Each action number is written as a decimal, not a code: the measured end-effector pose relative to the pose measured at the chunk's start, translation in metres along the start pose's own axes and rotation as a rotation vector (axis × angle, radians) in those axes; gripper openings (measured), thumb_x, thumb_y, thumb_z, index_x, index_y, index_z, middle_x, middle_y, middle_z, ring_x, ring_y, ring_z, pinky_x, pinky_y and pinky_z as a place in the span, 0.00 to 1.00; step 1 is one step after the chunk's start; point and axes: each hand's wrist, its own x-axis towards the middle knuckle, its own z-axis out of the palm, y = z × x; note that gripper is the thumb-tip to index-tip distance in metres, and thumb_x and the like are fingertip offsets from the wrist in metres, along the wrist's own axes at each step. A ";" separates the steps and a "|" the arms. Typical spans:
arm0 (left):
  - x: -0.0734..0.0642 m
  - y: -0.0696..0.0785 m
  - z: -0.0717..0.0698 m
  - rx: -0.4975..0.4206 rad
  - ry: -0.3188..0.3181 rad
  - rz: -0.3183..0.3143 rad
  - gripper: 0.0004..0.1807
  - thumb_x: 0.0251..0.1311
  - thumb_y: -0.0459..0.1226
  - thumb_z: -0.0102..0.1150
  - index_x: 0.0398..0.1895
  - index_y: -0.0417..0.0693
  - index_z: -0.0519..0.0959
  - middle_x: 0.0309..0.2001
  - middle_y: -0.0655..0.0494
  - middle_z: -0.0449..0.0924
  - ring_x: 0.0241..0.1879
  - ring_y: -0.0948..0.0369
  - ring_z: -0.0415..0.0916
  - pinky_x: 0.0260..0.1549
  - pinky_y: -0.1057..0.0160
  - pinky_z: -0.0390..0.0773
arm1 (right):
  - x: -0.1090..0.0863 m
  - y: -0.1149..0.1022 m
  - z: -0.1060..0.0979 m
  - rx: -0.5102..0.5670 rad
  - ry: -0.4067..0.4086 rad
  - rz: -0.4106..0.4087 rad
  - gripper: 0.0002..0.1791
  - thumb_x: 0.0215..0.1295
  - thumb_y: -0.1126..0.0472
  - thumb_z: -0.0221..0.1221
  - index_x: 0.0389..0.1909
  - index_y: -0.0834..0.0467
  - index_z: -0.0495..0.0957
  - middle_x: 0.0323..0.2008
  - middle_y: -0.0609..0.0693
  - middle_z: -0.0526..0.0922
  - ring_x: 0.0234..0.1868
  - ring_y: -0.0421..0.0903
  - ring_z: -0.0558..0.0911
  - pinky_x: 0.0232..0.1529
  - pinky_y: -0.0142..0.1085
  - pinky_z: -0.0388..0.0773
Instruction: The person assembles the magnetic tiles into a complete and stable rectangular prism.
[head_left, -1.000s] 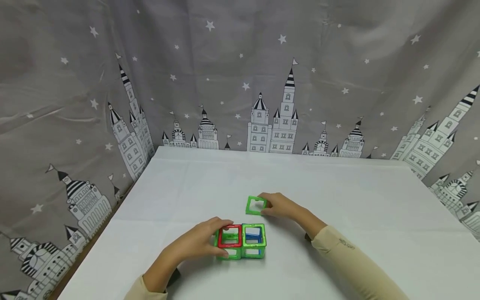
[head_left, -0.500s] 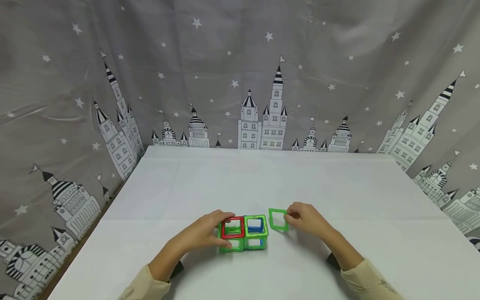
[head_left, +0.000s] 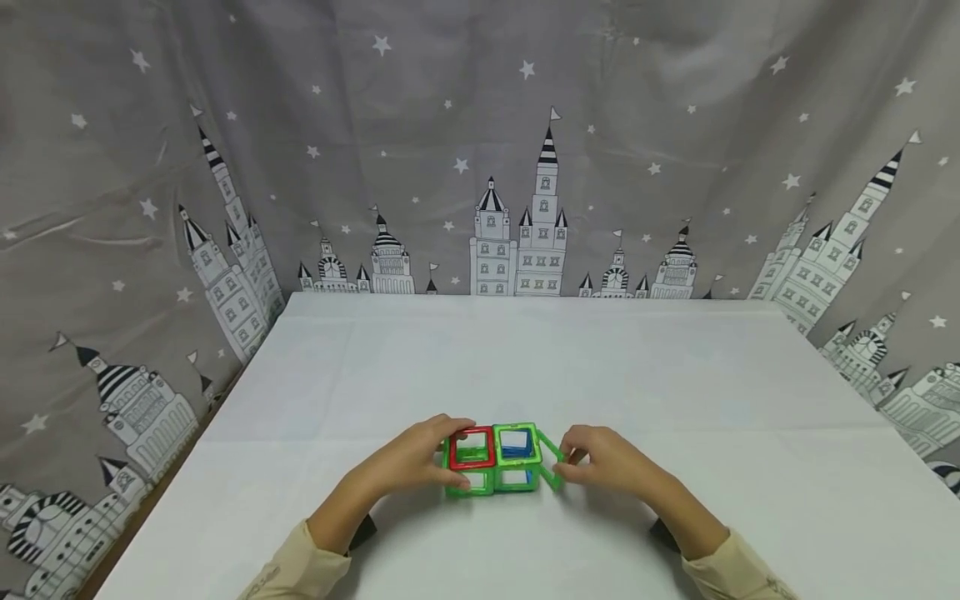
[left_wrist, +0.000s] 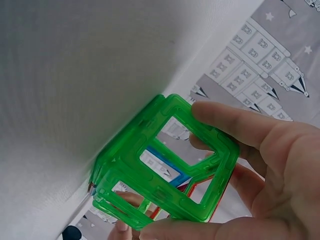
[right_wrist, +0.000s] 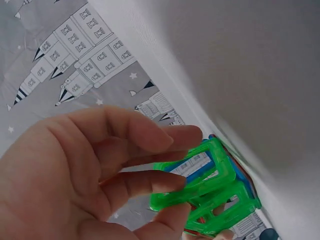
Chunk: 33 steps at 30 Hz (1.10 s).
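Note:
A low block of magnetic tiles, two cubes side by side, stands on the white table. A red square frame (head_left: 491, 447) tops its left cube and a green square frame (head_left: 517, 462) its right one; blue tile (head_left: 516, 452) shows inside. My left hand (head_left: 420, 457) grips the left end between thumb and fingers, around the green end tile (left_wrist: 150, 177) in the left wrist view. My right hand (head_left: 611, 460) pinches a loose green square magnetic tile (head_left: 550, 444) by its outer edge. That tile stands slanted at the block's right end, its far edge right at the block.
The white tabletop (head_left: 420, 358) extends behind and to both sides of the block. A grey curtain (head_left: 337, 92) printed with castles and stars hangs along the back and sides. A dark wrist strap (head_left: 663, 535) sits below each hand.
My right hand has brought the green tile from behind the block round to its right end and turned it upright. My left hand keeps its grip on the block.

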 end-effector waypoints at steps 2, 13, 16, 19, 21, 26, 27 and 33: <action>0.001 0.000 0.000 -0.003 -0.002 0.006 0.43 0.42 0.48 0.74 0.62 0.41 0.69 0.48 0.51 0.77 0.45 0.60 0.72 0.46 0.57 0.76 | 0.000 -0.001 0.001 0.009 -0.014 -0.006 0.06 0.59 0.58 0.61 0.27 0.55 0.75 0.30 0.44 0.82 0.34 0.39 0.83 0.35 0.31 0.78; 0.003 0.002 -0.001 -0.008 -0.019 -0.008 0.43 0.42 0.47 0.74 0.63 0.41 0.69 0.49 0.50 0.76 0.46 0.59 0.72 0.48 0.55 0.76 | 0.001 -0.008 0.008 0.030 -0.044 -0.053 0.07 0.62 0.56 0.60 0.28 0.54 0.76 0.30 0.44 0.84 0.33 0.36 0.83 0.34 0.27 0.78; 0.003 0.001 -0.002 -0.004 -0.019 -0.004 0.43 0.42 0.48 0.74 0.63 0.41 0.69 0.49 0.50 0.77 0.45 0.60 0.72 0.47 0.55 0.75 | 0.002 -0.009 0.008 0.039 -0.056 -0.059 0.06 0.62 0.56 0.61 0.29 0.54 0.77 0.31 0.43 0.84 0.34 0.35 0.82 0.34 0.28 0.78; 0.003 0.000 -0.002 -0.010 -0.021 -0.005 0.43 0.42 0.48 0.74 0.62 0.41 0.69 0.48 0.50 0.77 0.45 0.60 0.72 0.48 0.55 0.75 | 0.002 -0.009 0.008 0.044 -0.063 -0.046 0.06 0.62 0.55 0.61 0.31 0.54 0.78 0.31 0.43 0.83 0.35 0.35 0.81 0.36 0.30 0.78; 0.003 0.000 -0.002 -0.013 -0.025 -0.007 0.43 0.42 0.48 0.74 0.63 0.41 0.69 0.49 0.50 0.76 0.46 0.60 0.72 0.48 0.55 0.75 | 0.002 -0.009 0.007 0.056 -0.064 -0.007 0.09 0.61 0.53 0.62 0.35 0.55 0.77 0.34 0.44 0.83 0.38 0.38 0.82 0.40 0.34 0.79; 0.003 0.000 -0.003 -0.015 -0.029 -0.007 0.43 0.42 0.48 0.74 0.63 0.42 0.69 0.48 0.50 0.76 0.45 0.60 0.72 0.47 0.55 0.76 | 0.005 -0.010 0.007 0.104 -0.059 0.086 0.27 0.57 0.50 0.65 0.52 0.59 0.70 0.51 0.53 0.79 0.52 0.52 0.80 0.51 0.47 0.77; 0.002 0.000 -0.003 -0.014 -0.029 -0.005 0.43 0.42 0.48 0.74 0.63 0.41 0.69 0.48 0.49 0.76 0.45 0.60 0.72 0.47 0.56 0.76 | 0.006 -0.009 0.008 0.109 -0.057 0.088 0.29 0.56 0.51 0.65 0.55 0.60 0.68 0.53 0.55 0.78 0.55 0.53 0.79 0.53 0.49 0.76; 0.001 -0.002 -0.003 -0.007 -0.029 0.000 0.43 0.42 0.49 0.73 0.62 0.41 0.69 0.47 0.49 0.77 0.42 0.61 0.72 0.44 0.60 0.75 | 0.010 -0.009 0.009 0.146 -0.054 0.079 0.35 0.54 0.54 0.67 0.59 0.60 0.62 0.59 0.57 0.74 0.58 0.56 0.77 0.54 0.50 0.75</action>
